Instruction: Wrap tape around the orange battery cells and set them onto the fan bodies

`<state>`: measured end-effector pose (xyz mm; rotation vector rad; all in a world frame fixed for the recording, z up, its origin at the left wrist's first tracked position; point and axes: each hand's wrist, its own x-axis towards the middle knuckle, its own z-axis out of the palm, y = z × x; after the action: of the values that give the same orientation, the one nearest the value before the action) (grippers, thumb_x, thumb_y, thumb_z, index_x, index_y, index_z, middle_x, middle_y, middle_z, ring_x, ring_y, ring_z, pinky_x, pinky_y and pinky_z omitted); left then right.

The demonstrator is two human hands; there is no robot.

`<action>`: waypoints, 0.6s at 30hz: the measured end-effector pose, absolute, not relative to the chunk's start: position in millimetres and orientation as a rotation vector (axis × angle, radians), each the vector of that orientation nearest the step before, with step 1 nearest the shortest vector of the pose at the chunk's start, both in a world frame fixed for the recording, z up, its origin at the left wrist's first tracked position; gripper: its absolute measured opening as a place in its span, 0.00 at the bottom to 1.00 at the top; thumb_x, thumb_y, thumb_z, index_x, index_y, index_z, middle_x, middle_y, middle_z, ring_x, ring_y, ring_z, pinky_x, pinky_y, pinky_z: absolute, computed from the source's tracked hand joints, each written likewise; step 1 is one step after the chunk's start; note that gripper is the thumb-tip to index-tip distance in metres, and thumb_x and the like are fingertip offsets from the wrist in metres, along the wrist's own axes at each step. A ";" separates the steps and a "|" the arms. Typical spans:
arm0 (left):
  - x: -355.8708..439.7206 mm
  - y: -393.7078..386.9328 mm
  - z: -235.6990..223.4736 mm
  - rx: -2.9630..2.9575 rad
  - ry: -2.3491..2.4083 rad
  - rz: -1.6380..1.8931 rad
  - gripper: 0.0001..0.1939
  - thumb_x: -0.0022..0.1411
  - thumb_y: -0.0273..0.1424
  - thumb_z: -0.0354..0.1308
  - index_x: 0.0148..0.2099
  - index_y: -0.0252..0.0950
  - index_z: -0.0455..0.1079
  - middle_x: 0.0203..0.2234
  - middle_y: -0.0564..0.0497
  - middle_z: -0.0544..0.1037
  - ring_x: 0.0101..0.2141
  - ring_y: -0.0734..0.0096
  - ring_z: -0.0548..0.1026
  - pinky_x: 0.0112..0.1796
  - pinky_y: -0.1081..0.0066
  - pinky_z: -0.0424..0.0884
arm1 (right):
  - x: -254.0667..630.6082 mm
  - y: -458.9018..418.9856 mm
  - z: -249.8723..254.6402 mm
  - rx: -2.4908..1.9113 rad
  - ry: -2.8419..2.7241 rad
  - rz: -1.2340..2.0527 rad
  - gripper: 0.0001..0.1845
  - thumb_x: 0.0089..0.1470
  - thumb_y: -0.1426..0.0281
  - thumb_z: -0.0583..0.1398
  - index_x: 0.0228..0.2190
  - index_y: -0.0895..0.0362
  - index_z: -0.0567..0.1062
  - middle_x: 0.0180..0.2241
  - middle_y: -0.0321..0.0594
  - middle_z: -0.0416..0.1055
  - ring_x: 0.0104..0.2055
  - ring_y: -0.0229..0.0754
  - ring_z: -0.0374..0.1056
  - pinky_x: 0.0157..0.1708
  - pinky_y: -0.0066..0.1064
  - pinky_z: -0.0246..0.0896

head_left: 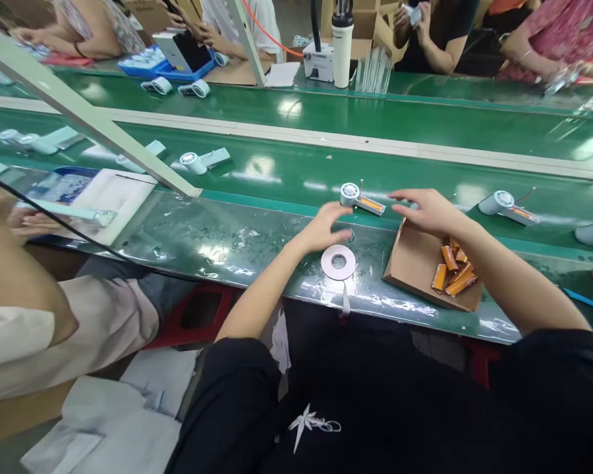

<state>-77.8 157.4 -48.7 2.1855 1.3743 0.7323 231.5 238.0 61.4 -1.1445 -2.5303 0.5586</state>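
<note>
A small light-blue handheld fan (350, 194) lies on the green conveyor belt, its handle open with an orange battery (370, 205) inside and a thin wire standing up. My left hand (326, 227) is just to its near left, fingers apart and holding nothing. On the fan's other side, my right hand (425, 207) hovers over the back edge of a cardboard tray (405, 257), fingers spread. Several orange batteries (454, 270) lie loose in that tray. Below my left hand a roll of white tape (338, 262) rests flat on the table, a strip hanging over the edge.
More fans lie along the belt, including one with a battery (508, 205) at right. A slanted metal post (89, 118) crosses the left side. A co-worker's hand is beside a white tray (123, 197). Across the belt stand a white tumbler (342, 52) and other people.
</note>
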 end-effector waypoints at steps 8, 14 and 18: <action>-88.0 25.2 -67.4 2.634 1.390 0.713 0.14 0.68 0.34 0.72 0.54 0.40 0.82 0.58 0.39 0.83 0.63 0.42 0.75 0.63 0.41 0.77 | 283.9 88.2 46.7 -1.265 -2.135 0.958 0.21 0.67 0.50 0.66 0.46 0.52 0.89 0.33 0.42 0.87 0.32 0.46 0.82 0.34 0.37 0.79; -55.6 25.2 -44.4 2.636 1.493 1.195 0.13 0.70 0.44 0.70 0.51 0.43 0.82 0.47 0.43 0.85 0.62 0.41 0.72 0.58 0.45 0.78 | 212.2 28.6 22.5 -0.925 -2.159 1.805 0.28 0.66 0.44 0.66 0.47 0.56 0.87 0.24 0.37 0.81 0.22 0.38 0.71 0.24 0.29 0.64; -67.5 22.9 -53.6 2.574 1.565 1.370 0.07 0.71 0.35 0.68 0.48 0.41 0.79 0.44 0.43 0.85 0.59 0.44 0.76 0.61 0.40 0.75 | 221.1 23.1 15.0 -0.735 -2.401 1.866 0.27 0.65 0.43 0.67 0.43 0.54 0.88 0.23 0.34 0.80 0.21 0.36 0.69 0.25 0.29 0.60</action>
<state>-67.5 22.9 -53.6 2.5743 1.5652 1.3704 221.1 23.1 15.0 -0.7345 -2.4015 1.8662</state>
